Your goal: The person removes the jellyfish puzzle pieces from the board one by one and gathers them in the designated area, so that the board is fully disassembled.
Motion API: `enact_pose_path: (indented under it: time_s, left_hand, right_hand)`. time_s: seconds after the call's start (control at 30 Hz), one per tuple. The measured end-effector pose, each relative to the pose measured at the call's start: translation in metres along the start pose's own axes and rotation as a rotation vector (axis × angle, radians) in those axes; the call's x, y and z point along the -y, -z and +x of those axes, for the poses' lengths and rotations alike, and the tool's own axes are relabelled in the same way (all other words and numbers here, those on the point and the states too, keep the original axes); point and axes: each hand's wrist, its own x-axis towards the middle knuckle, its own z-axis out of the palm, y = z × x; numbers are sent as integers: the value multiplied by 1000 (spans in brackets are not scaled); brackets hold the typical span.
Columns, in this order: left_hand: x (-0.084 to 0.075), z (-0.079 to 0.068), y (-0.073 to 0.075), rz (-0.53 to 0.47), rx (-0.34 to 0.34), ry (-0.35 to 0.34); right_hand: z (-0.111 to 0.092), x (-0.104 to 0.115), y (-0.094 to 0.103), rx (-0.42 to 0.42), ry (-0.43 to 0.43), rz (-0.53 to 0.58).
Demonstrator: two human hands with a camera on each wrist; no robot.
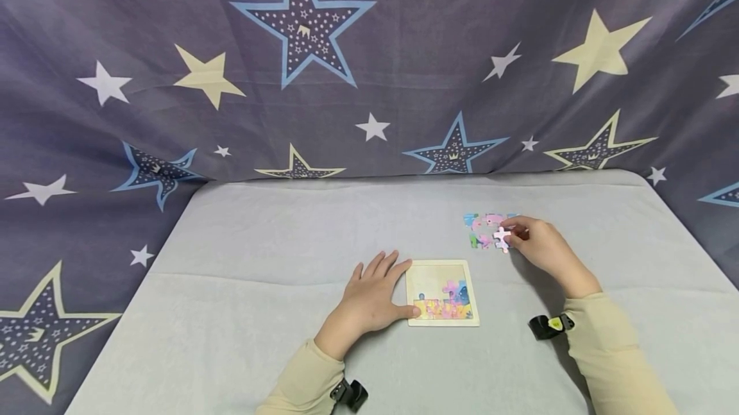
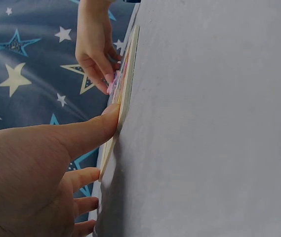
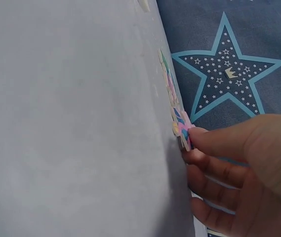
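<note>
Head: left hand (image 1: 372, 300) on tray edge (image 1: 410, 287)

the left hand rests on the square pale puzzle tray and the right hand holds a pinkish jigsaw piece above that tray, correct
No: the head view shows the right hand holding the pinkish jigsaw piece by loose multicoloured jigsaw pieces, not above the square pale puzzle tray. The left hand does rest on it.

The curtain (image 1: 398, 68) beside us is creased, matt cloth with flat printed stars. A soft, matt, slightly wrinkled cloth (image 1: 260, 229) covers the table. The tray (image 1: 439, 276) looks like smooth, pale wood; the puzzle pieces (image 1: 439, 310) have smooth printed faces. The sleeves (image 1: 612, 338) are matt fabric, the wrist cameras (image 1: 543, 328) dark plastic.
</note>
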Motion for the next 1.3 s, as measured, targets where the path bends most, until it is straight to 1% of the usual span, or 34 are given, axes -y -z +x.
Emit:
enact_pose_path:
  time_s: [0.37, 0.57, 0.67, 0.77, 0.87, 1.0, 1.1, 1.3]
  left_hand:
    - [0, 0, 0, 4, -2, -4]
    - [0, 1, 0, 8, 2, -2]
    - [0, 1, -1, 10, 3, 1]
    - [0, 1, -1, 9, 4, 3]
    - [1, 1, -1, 11, 3, 2]
    - [1, 1, -1, 11, 4, 1]
    - [1, 1, -1, 12, 6, 3]
    - [1, 1, -1, 16, 5, 4]
  right_hand:
    - [0, 1, 1, 13, 15, -8]
    - [-1, 4, 6, 20, -14, -25]
    - [-2, 10, 7, 9, -3, -9]
    - [-2, 19, 6, 11, 28, 39]
    - [-2, 28, 3, 38, 71, 105]
    - [-3, 39, -4, 78, 148, 158]
    - [-4, 47, -10, 112, 193, 162]
    - [-8, 58, -17, 222, 225, 171]
